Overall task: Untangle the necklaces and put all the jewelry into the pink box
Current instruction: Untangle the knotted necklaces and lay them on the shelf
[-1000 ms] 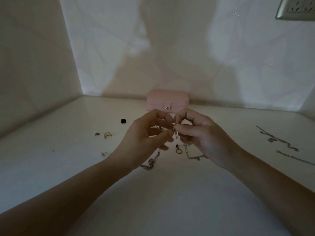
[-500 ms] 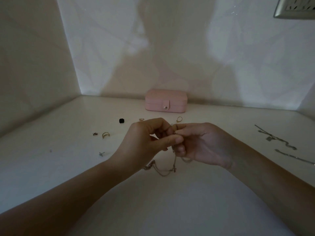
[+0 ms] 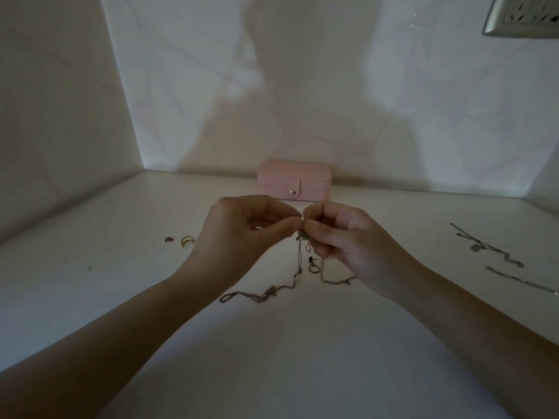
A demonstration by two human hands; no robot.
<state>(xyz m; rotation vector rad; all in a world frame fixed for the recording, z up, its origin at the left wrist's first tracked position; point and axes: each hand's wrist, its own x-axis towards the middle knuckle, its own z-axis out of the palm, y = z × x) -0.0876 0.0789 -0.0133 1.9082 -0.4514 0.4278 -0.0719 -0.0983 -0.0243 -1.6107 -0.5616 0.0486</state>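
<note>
Head view: left hand (image 3: 242, 234) and right hand (image 3: 348, 243) meet at the necklace knot (image 3: 302, 236).
Fingers (image 3: 279, 230): both sets clamped on the knot.
Tip: tease loops apart gently; pulling likely tightens it.

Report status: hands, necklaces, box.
Left hand, right hand both pinching thin tangled metal necklace chains, ends trailing on white counter. Pink rectangular box shut, snap fastened. Nothing in the way.

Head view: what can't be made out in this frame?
All head view.
1. Knot in the tangled necklaces: pinched between left hand and right hand.
2. Pink box interior: lid shut.
3. Silver chain: cut by the right edge.
4. Dark piece beside the gold ring: too small, dim.
</note>
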